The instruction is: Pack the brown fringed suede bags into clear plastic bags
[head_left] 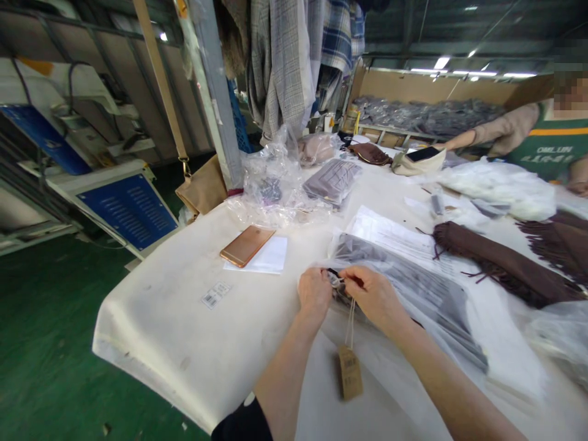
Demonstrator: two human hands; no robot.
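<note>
At the table's far left, a white machine cabinet with a blue panel (128, 205) stands beside a tan handbag (204, 187). On the white-covered table (156, 318): a gold phone (248, 246) partly over white paper (275, 254); a black-and-white barcode label (215, 294) in front. Crumpled clear plastic bags (275, 184) lie behind, beside a bagged grey folded textile (333, 180). Left hand (316, 289) and right hand (374, 295) meet over a small dark bundle (340, 291), fingers narrowed on its opposite edges; its form is mostly hidden by them. Wrists converge; forearms cut off below. A brown cardboard tag (350, 372) hangs on white string (350, 324) beneath the right fingertips; upper attachment hidden. Right of this, a long grey textile in clear plastic (413, 285) runs behind the right forearm; then a dark brown fringed scarf (500, 260). Far right, a co-worker (546, 141), cut off by the edge.
</note>
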